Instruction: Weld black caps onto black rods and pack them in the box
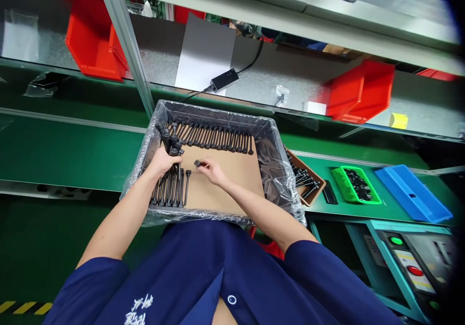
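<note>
My left hand point(164, 161) is closed round a bunch of black knob-headed rods point(173, 143) at the left side of a plastic-lined grey crate point(285, 170). Over the middle of the crate, my right hand point(212, 171) pinches one black rod by its dark end point(198, 163); the rest of that piece is blurred. Beneath both hands lies a cardboard sheet point(225, 189). A long row of like rods point(218, 140) runs along its back edge, side by side. Several more rods point(169, 189) stand in a shorter row at the front left, partly under my left hand.
Right of the crate, a cardboard box of loose rods point(305, 182) touches its side. Beyond it are a green bin point(376, 199) with small black parts and a blue bin point(414, 194). A shelf behind carries red bins point(359, 92) and a black cabled box point(224, 80). A metal post point(125, 39) rises at the back left.
</note>
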Tool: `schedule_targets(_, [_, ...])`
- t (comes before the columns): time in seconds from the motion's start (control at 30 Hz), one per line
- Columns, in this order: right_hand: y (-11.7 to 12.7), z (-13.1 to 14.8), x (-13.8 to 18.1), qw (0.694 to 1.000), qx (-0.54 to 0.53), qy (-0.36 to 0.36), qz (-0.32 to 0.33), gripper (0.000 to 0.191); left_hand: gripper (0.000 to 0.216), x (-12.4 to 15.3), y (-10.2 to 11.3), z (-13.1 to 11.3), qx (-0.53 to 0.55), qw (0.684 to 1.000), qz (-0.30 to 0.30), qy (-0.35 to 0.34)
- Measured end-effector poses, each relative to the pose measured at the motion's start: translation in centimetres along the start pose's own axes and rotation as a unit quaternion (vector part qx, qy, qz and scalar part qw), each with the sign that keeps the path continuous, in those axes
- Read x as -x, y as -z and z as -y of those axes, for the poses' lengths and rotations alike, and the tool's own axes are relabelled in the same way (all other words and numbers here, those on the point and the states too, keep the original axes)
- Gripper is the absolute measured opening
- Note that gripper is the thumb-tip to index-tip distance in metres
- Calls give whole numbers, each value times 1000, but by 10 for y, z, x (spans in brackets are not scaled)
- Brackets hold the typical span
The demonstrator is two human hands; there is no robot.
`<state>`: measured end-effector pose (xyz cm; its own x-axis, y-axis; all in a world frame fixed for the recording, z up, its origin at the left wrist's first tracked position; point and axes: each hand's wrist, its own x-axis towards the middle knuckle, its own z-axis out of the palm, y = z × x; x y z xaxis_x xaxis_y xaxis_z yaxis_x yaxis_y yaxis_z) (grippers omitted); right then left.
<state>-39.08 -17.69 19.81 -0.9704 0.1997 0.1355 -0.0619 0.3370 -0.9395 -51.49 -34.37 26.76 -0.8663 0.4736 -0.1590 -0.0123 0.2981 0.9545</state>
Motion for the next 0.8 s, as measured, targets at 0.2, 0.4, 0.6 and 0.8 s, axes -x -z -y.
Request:
schedule_targets(0.2, [-22, -18, 38, 800, 368, 295, 371, 23, 35, -5, 4, 8, 9, 999, -32, 0])
schedule_targets(0.4, [-43, -19, 45, 790, 373, 316, 369, 23, 33, -2, 1, 6, 10, 999, -37, 5])
schedule_targets(0.6, [-30, -20, 35, 932, 163, 163, 278, 16, 26, 4, -4, 1, 9, 999, -3, 30])
schedule_targets(0.8, [-20, 9, -2, 899, -363, -246, 16, 23, 27, 10, -14, -2, 29, 992, 119, 43])
